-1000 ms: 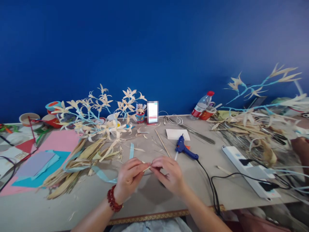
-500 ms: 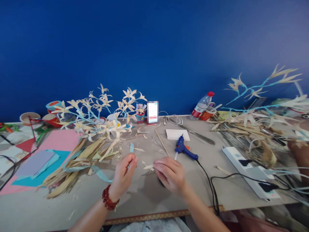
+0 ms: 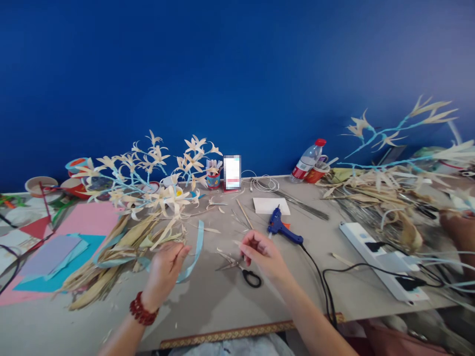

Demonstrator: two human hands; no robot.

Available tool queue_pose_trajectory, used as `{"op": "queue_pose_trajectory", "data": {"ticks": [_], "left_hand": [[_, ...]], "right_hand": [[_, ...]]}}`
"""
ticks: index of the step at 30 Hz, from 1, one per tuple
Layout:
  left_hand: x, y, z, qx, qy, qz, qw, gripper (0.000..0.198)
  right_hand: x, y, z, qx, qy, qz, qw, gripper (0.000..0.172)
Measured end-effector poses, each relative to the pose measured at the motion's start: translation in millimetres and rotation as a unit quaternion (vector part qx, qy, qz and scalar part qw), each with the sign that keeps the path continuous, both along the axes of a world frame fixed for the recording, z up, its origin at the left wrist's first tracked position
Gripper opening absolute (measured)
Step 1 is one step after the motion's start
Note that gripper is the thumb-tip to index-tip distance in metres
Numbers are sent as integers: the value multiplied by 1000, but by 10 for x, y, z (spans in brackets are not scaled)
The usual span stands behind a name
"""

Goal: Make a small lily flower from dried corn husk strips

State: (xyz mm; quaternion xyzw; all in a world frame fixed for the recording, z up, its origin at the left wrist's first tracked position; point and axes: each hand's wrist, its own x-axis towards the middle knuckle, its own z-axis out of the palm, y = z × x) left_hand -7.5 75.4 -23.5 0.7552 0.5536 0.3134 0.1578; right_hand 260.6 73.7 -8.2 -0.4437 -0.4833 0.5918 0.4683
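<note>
My left hand point(image 3: 167, 264), with a red bead bracelet at the wrist, is closed at the fingertips above a light blue ribbon point(image 3: 196, 252). Whatever those fingers pinch is hidden. The ribbon curves past the hand and runs behind it toward a bundle of dried husks point(image 3: 96, 274). My right hand point(image 3: 261, 252) is also closed, its thumb against the fingers, and a small pale husk piece point(image 3: 237, 242) shows at the tips. Just below it, scissors point(image 3: 252, 279) with black handles lie on the table, blades pointing left.
A blue glue gun point(image 3: 279, 226) lies by white card point(image 3: 269, 205). Its cord leads toward a power strip point(image 3: 384, 262). Husk flowers point(image 3: 148, 163) on blue stems stand at back left, coloured paper point(image 3: 52, 257) in front. A bottle point(image 3: 308, 160) leans at the back. Another person's hand point(image 3: 458, 230) is at right.
My left hand has moved left and down, uncovering more of the blue ribbon. My right hand has risen slightly, and the scissors beneath it now show.
</note>
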Motion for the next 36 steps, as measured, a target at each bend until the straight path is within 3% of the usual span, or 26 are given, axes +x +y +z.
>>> {"op": "queue_pose_trajectory", "data": {"ticks": [3, 5, 8, 11, 14, 17, 24, 27, 31, 36], "left_hand": [[-64, 41, 15, 53, 113, -32, 992, 17], [-37, 30, 44, 72, 136, -40, 987, 15], [103, -38, 113, 78, 95, -74, 990, 20], [307, -96, 206, 71, 33, -99, 992, 40], [500, -94, 298, 54, 11, -144, 988, 32], [640, -71, 354, 44, -14, -136, 990, 12], [779, -101, 309, -19, -186, -99, 977, 9], [796, -117, 276, -33, -231, -92, 968, 10], [829, -139, 293, -10, -235, -74, 969, 12], [862, -156, 327, 44, -173, -47, 983, 13]], "right_hand": [[-12, 10, -4, -13, 1, 10, 1000, 27], [-19, 12, -20, -9, -18, 15, 1000, 24], [-34, 3, -43, 16, -77, 18, 997, 18], [-58, -21, -23, 60, -153, 24, 986, 13], [-88, -58, 52, 94, -216, 38, 971, 8], [-107, -96, 122, 110, -243, 50, 962, 6], [-179, -146, 53, 97, -161, 6, 982, 13], [-248, -170, 34, 127, -155, -20, 980, 16], [-305, -190, 60, 234, -223, -48, 945, 12], [-330, -206, 54, 343, -252, -86, 901, 10]]}}
